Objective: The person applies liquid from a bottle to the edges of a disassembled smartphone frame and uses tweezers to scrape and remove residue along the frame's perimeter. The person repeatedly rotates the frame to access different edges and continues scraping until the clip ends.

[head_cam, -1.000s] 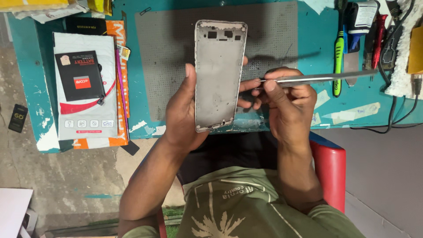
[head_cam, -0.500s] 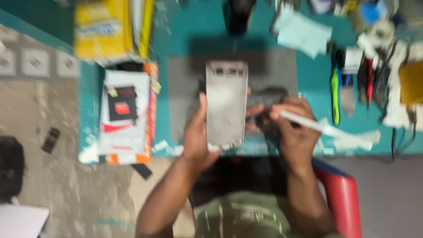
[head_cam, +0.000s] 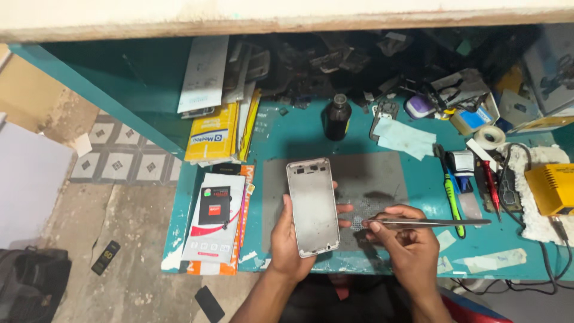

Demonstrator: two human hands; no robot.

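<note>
Left hand [head_cam: 291, 242]: wrapped around lower half of phone frame [head_cam: 312, 206], thumb along its left edge, fingertips showing past its right edge. Frame held upright over grey work mat [head_cam: 371, 179], pale silver, bare inner face toward camera, cutouts along its top edge.

Right hand [head_cam: 405, 245]: pinched shut on metal tweezers [head_cam: 427, 222], just right of frame and apart from it. Tweezers lying level, long end pointing right toward green-handled tool [head_cam: 452, 200]; tip end hard to place against fingers.

Packages and labels, by place:
- White flat box [head_cam: 214, 224] with black and red panel, left of mat, stacked on orange-edged packs.
- Yellow box [head_cam: 211, 139] with blue and white label, further back, leaning among white cards and sleeves.
- Dark bottle [head_cam: 338, 117], upright behind mat.
- Pale blue paper sheet [head_cam: 405, 137], folded, right of bottle.
- Roll of white tape [head_cam: 489, 137], far right, near yellow device [head_cam: 551, 188] on white padding.
- Small black tag [head_cam: 106, 257] on floor, left of teal bench [head_cam: 287, 128].

Obscured or cut off: back of bench in deep shadow, parts there (a dark jumble) not identifiable. Dark bag [head_cam: 30, 284] at lower left cut by edge. Red seat at bottom right barely in view. Both forearms cut by bottom edge.
</note>
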